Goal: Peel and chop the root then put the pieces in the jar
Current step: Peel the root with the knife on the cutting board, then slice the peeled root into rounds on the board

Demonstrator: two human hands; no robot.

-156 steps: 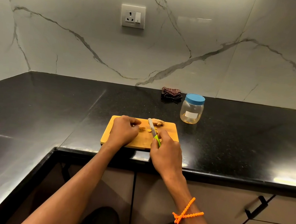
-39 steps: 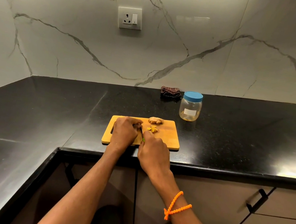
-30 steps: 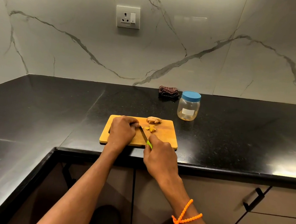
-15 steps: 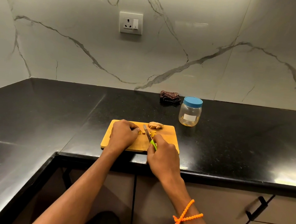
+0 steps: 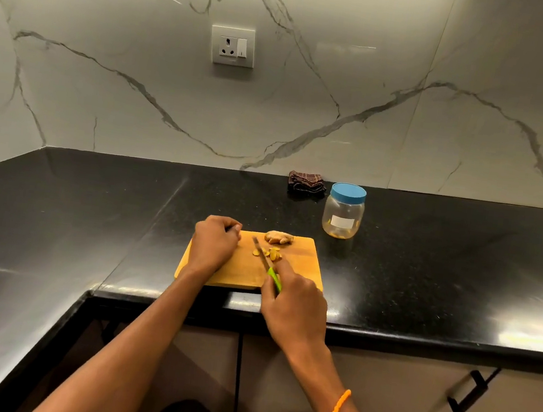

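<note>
A wooden cutting board [image 5: 301, 267] lies at the front edge of the black counter [image 5: 427, 268]. An unpeeled root chunk [image 5: 278, 237] rests at the board's far edge. Several yellow slices [image 5: 272, 253] lie mid-board. My right hand [image 5: 294, 307] grips a green-handled knife [image 5: 273, 278], and its blade points away from me, touching the left side of the slices. My left hand [image 5: 213, 246] rests on the board's left half with its fingers curled under, and I cannot see whether it holds anything. The clear jar [image 5: 342, 219] stands behind the board to the right with its blue lid on.
A folded dark cloth [image 5: 306, 182] lies by the marble wall, left of the jar. A wall socket [image 5: 232, 45] sits above the counter. The counter turns a corner on the left. Drawers with black handles [image 5: 470, 392] are below right.
My left hand has drawn left, away from the blade. The knife has shifted right, against the cut slices. The slices now lie apart from my left fingers.
</note>
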